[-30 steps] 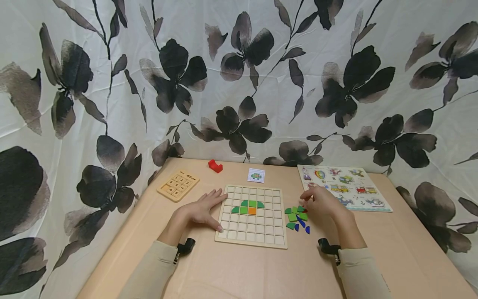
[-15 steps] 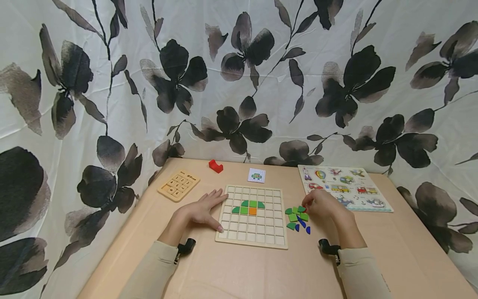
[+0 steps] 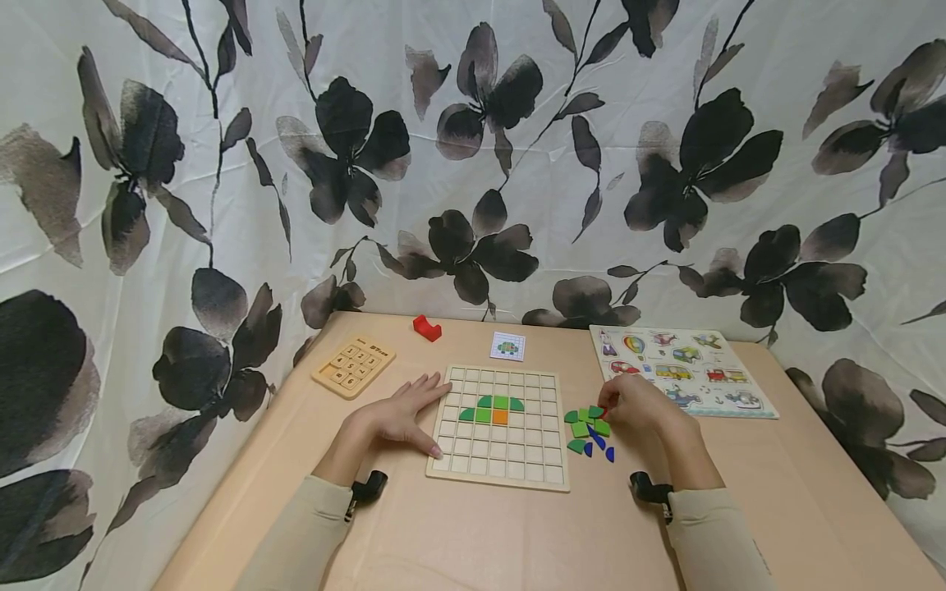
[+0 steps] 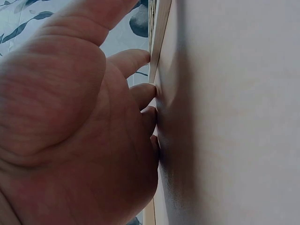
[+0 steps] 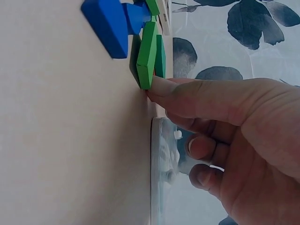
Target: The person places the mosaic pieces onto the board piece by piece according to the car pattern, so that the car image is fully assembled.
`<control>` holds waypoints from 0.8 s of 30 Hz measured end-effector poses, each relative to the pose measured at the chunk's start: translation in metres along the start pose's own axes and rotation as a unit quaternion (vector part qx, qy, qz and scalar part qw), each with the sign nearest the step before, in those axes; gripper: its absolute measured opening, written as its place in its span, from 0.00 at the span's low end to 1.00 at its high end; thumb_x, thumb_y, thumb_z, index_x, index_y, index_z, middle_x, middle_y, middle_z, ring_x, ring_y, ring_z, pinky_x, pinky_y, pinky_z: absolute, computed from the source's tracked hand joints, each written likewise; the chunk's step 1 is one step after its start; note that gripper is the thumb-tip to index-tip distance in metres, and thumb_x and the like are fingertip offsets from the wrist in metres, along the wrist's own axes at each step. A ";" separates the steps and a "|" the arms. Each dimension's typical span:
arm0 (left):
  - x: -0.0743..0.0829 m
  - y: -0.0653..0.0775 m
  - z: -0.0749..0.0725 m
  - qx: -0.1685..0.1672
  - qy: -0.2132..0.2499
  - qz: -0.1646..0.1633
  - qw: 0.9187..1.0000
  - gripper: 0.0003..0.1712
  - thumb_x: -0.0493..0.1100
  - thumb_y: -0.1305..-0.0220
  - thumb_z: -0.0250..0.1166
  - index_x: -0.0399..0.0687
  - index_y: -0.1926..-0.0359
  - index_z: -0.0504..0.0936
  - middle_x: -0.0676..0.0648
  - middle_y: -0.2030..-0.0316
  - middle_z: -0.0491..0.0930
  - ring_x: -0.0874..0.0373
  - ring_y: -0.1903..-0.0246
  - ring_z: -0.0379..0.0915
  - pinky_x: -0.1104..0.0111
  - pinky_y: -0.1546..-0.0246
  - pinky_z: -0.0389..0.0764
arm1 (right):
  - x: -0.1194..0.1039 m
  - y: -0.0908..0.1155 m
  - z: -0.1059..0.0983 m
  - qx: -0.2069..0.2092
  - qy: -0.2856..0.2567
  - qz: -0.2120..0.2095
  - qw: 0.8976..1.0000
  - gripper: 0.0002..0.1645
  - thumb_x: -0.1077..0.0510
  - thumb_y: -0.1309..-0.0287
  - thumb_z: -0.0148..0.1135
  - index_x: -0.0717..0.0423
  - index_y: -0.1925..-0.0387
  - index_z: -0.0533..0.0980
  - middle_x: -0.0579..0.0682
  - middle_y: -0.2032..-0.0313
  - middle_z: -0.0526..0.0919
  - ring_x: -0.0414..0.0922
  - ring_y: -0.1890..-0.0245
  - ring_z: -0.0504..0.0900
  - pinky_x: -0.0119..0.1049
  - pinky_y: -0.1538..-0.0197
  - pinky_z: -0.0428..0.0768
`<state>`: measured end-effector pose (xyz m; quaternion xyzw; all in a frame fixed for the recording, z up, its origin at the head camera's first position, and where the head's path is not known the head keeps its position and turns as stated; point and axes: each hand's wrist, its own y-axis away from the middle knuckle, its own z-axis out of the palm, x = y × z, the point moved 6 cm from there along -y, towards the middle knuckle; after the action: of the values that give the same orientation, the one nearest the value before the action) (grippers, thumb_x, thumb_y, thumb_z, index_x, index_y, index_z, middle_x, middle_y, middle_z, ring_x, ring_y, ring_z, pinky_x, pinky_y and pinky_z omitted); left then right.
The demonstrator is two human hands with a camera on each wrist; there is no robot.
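My left hand (image 3: pixel 399 416) lies with fingers spread at the left edge of a wooden grid board (image 3: pixel 497 472). In the left wrist view, the fingers (image 4: pixel 133 61) reach along the board's side. Toward the board's upper middle sit green pieces (image 3: pixel 483 416) and one orange square (image 3: pixel 499 418). My right hand (image 3: pixel 641 404) is at the right side of a small pile of green pieces (image 3: pixel 580 429) and blue pieces (image 3: pixel 597 441). Its thumb and forefinger pinch a small red piece (image 3: pixel 603 414), mostly hidden by the fingertips and, in the right wrist view, by a tilted green piece (image 5: pixel 147 56).
A small pattern card (image 3: pixel 507 347) lies behind the board. At the back left are a wooden number puzzle (image 3: pixel 354 368) and a red block (image 3: pixel 426 328). A picture puzzle board (image 3: pixel 727 369) lies at the back right, partly behind my right hand. A floral curtain (image 3: pixel 473 164) hangs behind the table.
My right hand's fingertips have come down a little toward the pile's right side and closed at the red piece. The left hand and the board keep their place.
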<state>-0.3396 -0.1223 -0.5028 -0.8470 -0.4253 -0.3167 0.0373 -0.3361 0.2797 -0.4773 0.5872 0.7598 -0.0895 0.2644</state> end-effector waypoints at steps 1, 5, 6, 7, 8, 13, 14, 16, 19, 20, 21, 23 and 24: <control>0.000 0.000 0.000 0.000 -0.001 0.000 1.000 0.72 0.67 0.55 0.81 0.51 0.16 0.52 0.40 0.16 0.38 0.41 0.16 0.27 0.43 0.18 0.35 | 0.000 0.000 0.000 -0.001 0.000 0.000 1.000 0.08 0.68 0.42 0.73 0.53 0.63 0.86 0.46 0.66 0.86 0.45 0.66 0.78 0.41 0.55 0.82; 0.000 0.000 0.000 0.000 0.000 -0.001 1.000 0.72 0.67 0.55 0.82 0.52 0.16 0.52 0.40 0.16 0.38 0.41 0.16 0.27 0.43 0.18 0.35 | -0.001 0.000 0.000 -0.002 0.005 -0.002 1.000 0.08 0.66 0.42 0.74 0.53 0.62 0.86 0.46 0.66 0.86 0.45 0.65 0.78 0.41 0.54 0.82; 0.000 0.000 0.000 0.000 0.000 -0.002 1.000 0.72 0.66 0.55 0.82 0.52 0.16 0.52 0.40 0.16 0.38 0.41 0.16 0.27 0.43 0.18 0.35 | -0.001 0.000 0.000 -0.002 0.007 -0.002 1.000 0.08 0.65 0.42 0.74 0.53 0.62 0.85 0.46 0.66 0.85 0.45 0.65 0.78 0.41 0.54 0.81; 0.000 0.000 0.000 0.001 0.002 -0.002 1.000 0.72 0.66 0.55 0.82 0.52 0.16 0.52 0.40 0.16 0.38 0.41 0.16 0.27 0.43 0.18 0.35 | -0.001 0.000 0.000 -0.002 0.010 -0.002 1.000 0.07 0.65 0.42 0.74 0.53 0.62 0.85 0.46 0.66 0.85 0.45 0.65 0.77 0.40 0.55 0.81; 0.000 0.000 0.000 0.001 0.003 -0.003 1.000 0.72 0.66 0.55 0.82 0.52 0.16 0.52 0.40 0.16 0.38 0.41 0.16 0.27 0.43 0.18 0.35 | -0.001 0.000 0.000 -0.002 0.010 -0.001 1.000 0.07 0.64 0.42 0.74 0.53 0.62 0.85 0.46 0.67 0.84 0.45 0.65 0.77 0.40 0.56 0.80; 0.001 0.000 -0.001 0.000 0.007 -0.004 1.000 0.72 0.66 0.55 0.82 0.52 0.16 0.52 0.40 0.16 0.38 0.41 0.16 0.27 0.42 0.18 0.34 | 0.001 0.000 0.000 -0.006 0.005 0.007 1.000 0.07 0.63 0.42 0.75 0.54 0.63 0.83 0.47 0.68 0.80 0.45 0.65 0.75 0.38 0.60 0.75; 0.001 0.000 -0.001 0.000 0.006 -0.003 1.000 0.72 0.66 0.55 0.82 0.51 0.16 0.52 0.40 0.16 0.38 0.41 0.16 0.27 0.42 0.18 0.34 | 0.001 0.000 0.000 -0.007 0.001 0.008 1.000 0.08 0.63 0.42 0.75 0.54 0.63 0.82 0.47 0.68 0.80 0.46 0.65 0.75 0.38 0.60 0.74; 0.001 0.000 -0.001 0.000 0.006 -0.001 1.000 0.72 0.65 0.55 0.82 0.51 0.16 0.52 0.39 0.16 0.38 0.40 0.16 0.27 0.42 0.18 0.34 | 0.001 0.000 0.001 -0.008 -0.005 0.008 1.000 0.09 0.63 0.42 0.75 0.55 0.63 0.81 0.48 0.67 0.79 0.46 0.64 0.75 0.38 0.60 0.75; 0.000 0.000 -0.001 0.000 0.005 0.002 1.000 0.72 0.66 0.55 0.82 0.50 0.16 0.52 0.39 0.16 0.38 0.40 0.16 0.27 0.42 0.18 0.35 | -0.001 0.000 0.001 -0.009 -0.016 0.006 1.000 0.09 0.65 0.42 0.74 0.55 0.64 0.80 0.48 0.66 0.80 0.46 0.64 0.75 0.38 0.59 0.75; 0.000 0.000 -0.001 0.001 0.005 0.002 1.000 0.72 0.66 0.55 0.82 0.50 0.16 0.52 0.39 0.16 0.38 0.40 0.16 0.27 0.42 0.18 0.35 | -0.001 0.000 0.000 -0.008 -0.019 0.003 1.000 0.09 0.66 0.42 0.74 0.55 0.64 0.80 0.49 0.66 0.81 0.46 0.64 0.75 0.38 0.60 0.75; 0.000 0.001 -0.001 0.001 0.005 0.003 1.000 0.72 0.66 0.55 0.82 0.50 0.16 0.52 0.39 0.16 0.38 0.40 0.16 0.27 0.42 0.18 0.35 | -0.002 0.000 0.000 -0.007 -0.019 0.000 1.000 0.09 0.66 0.42 0.74 0.55 0.64 0.80 0.49 0.66 0.81 0.46 0.64 0.76 0.38 0.60 0.75; 0.001 0.000 -0.001 0.001 0.006 0.003 1.000 0.72 0.66 0.55 0.82 0.51 0.16 0.52 0.39 0.16 0.38 0.40 0.16 0.27 0.42 0.18 0.35 | -0.003 0.000 -0.001 -0.003 -0.021 -0.004 1.000 0.08 0.66 0.42 0.73 0.54 0.65 0.81 0.49 0.67 0.81 0.46 0.65 0.76 0.38 0.61 0.75; 0.001 0.000 -0.001 0.001 0.006 0.004 1.000 0.72 0.66 0.55 0.82 0.51 0.16 0.52 0.39 0.16 0.38 0.40 0.16 0.27 0.42 0.18 0.35 | -0.003 -0.001 -0.001 0.001 -0.021 -0.005 1.000 0.08 0.66 0.42 0.73 0.53 0.66 0.81 0.48 0.67 0.82 0.46 0.65 0.76 0.38 0.61 0.75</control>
<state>-0.3397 -0.1225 -0.5014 -0.8465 -0.4221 -0.3217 0.0418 -0.3366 0.2776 -0.4751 0.5821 0.7566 -0.1036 0.2792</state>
